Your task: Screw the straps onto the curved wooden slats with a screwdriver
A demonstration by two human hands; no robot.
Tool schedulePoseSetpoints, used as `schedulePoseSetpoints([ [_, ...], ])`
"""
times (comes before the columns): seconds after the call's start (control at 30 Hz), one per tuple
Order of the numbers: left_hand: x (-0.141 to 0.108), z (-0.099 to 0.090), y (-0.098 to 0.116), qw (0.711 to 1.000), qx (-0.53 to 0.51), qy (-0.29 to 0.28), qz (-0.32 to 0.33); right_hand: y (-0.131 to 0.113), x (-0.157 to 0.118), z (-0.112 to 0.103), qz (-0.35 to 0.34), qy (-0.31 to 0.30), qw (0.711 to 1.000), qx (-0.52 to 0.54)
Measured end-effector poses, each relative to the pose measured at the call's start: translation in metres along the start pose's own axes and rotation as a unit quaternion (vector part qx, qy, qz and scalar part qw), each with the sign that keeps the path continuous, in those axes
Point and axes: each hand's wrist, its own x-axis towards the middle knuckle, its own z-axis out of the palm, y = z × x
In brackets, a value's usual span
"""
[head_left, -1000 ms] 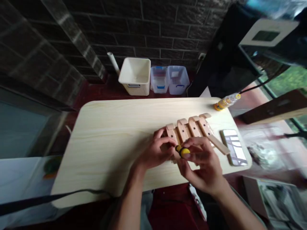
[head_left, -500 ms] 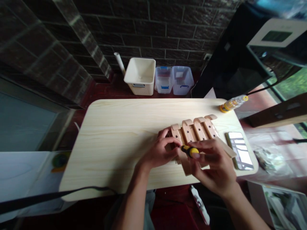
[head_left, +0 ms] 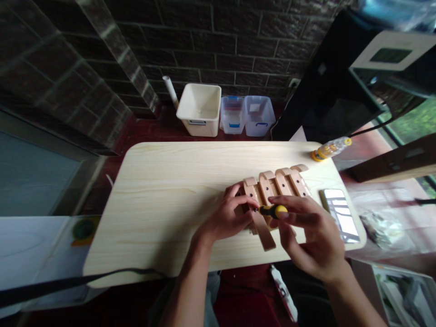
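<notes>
A rack lies on the worktop's right half, a phone by the near right corner, a bottle at the far right corner. Behind the far edge, a bin stands left of two boxes.

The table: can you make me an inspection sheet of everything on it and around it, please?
Surface: pale wood-look table, rounded corners.
Job's things: slatted wooden piece; yellow-and-black screwdriver.
Clutter: phone and clear, yellow-ended container, toward the right edge.
Hands: right hand holds the screwdriver; left hand is at the wooden piece, grip partly hidden.
Cables: black cable beyond the container; dark strap or cord across the near left corner.
Surroundings: cream bin, two clear bins, dark brick wall.
</notes>
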Motion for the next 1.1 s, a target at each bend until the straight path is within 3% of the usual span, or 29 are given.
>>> schedulePoseSetpoints([
  [0.4, 0.0, -0.002, 0.005, 1.0, 0.005, 0.003, -0.005, 0.001, 0.003, 0.005, -0.034, 0.028, 0.995, -0.092],
  [0.87, 0.001, -0.001, 0.002, 1.0, -0.012, 0.002, 0.011, -0.009, 0.007, 0.003, -0.032, -0.008, 0.998, -0.055],
  [1.1, 0.001, -0.002, 0.004, 1.0, 0.001, -0.002, -0.019, -0.003, 0.01, 0.014, -0.032, 0.068, 0.995, -0.071],
])
